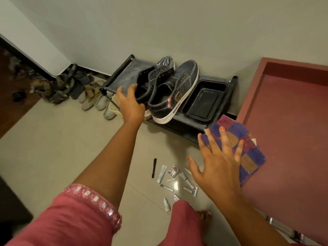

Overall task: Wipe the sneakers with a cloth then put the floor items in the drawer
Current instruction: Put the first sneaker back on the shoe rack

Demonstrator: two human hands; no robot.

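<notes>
Fingers of my left hand curl round the heel collar of the left sneaker on the black rack, beside its mate, while my right hand lies spread flat against the checked cloth, above small floor items.

Head camera looks steeply down, close above the floor.

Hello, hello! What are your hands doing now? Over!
Left hand grips left sneaker heel on rack. Right hand open over cloth. Floor items still down.
</notes>
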